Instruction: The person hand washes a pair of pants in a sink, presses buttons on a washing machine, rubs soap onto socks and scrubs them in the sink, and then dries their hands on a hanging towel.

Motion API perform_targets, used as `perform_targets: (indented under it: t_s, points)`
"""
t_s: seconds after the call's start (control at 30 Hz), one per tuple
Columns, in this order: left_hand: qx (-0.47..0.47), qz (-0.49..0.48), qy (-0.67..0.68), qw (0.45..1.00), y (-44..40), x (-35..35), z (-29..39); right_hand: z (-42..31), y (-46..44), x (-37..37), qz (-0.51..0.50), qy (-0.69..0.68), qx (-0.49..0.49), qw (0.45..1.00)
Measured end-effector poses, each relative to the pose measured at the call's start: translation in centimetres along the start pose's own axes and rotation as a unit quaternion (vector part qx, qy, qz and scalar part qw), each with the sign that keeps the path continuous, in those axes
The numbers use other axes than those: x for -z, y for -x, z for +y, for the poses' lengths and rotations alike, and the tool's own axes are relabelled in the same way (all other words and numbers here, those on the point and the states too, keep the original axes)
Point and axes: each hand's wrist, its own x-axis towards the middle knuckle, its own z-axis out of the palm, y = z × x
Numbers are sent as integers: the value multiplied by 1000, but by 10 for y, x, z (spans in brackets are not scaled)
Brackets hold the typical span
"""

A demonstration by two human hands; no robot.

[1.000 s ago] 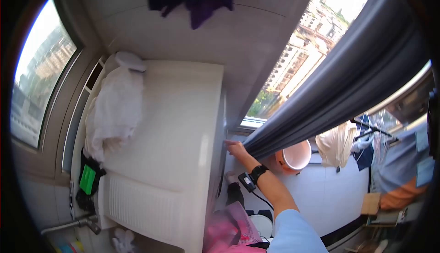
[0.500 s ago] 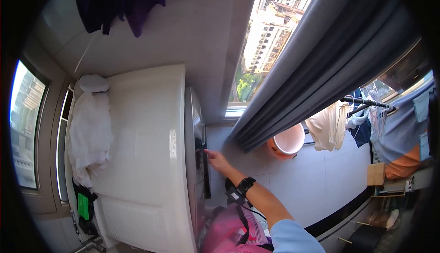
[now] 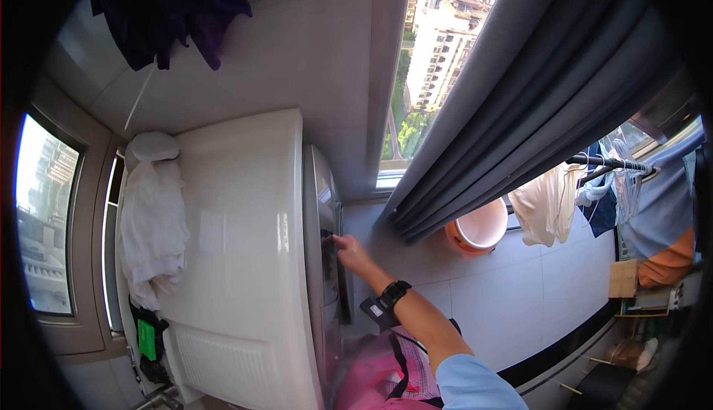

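Item 1: right hand [image 3: 355, 252], bare, centre of the scene, an index finger extended leftward. Grip: whether it closes on anything cannot be told; the fingertip meets or nearly meets a dark fitting [image 3: 327, 235]. Left hand: out of view.

Item 2: white-topped appliance [image 3: 234, 209], left of the hand; its grey front panel [image 3: 313, 187] faces right and carries the dark fitting.

Item 3: dark box [image 3: 377, 310] with pale label, just beside the wristband [image 3: 393, 293]; attachment unclear.

Item 4: pink garment [image 3: 386, 369], near edge, close by the front panel.

Item 5: white cloth [image 3: 154, 228], heaped along the left side of the appliance top.

Risks, as judged: a fingertip placed slightly off could slide past the fitting or press a neighbouring part, the hand itself hiding the contact. The dark box could knock the panel if the wrist swings left. The pink garment could catch on the panel's edge if the body leans in. The white cloth could slip off leftward if the appliance is jolted.
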Motion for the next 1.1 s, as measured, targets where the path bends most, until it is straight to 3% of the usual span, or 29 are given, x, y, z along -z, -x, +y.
perform_targets:
  t_s: [0.37,0.57,0.67,0.77,0.87,0.97,1.1]
  points:
    - [1,-8,10,1000,-3,-2,-4,-12,2,13,-29,6,3,1000]
    - [-1,-10,17,1000,-5,-3,-5,31,-17,-6,-33,-22,73,997]
    - [-4,-9,20,1000,-6,-3,-6,13,-11,2,-35,22,34,999]
    - [-4,-8,24,1000,-5,-2,-8,7,-8,4,-17,47,55,997]
    - [0,-5,27,1000,-4,-2,-9,14,-10,-3,8,38,63,997]
    - [2,-4,24,1000,-2,-3,-7,35,-20,-16,-29,-58,8,998]
    - [3,-6,19,1000,-3,-5,-5,21,-17,-6,-40,-7,-10,999]
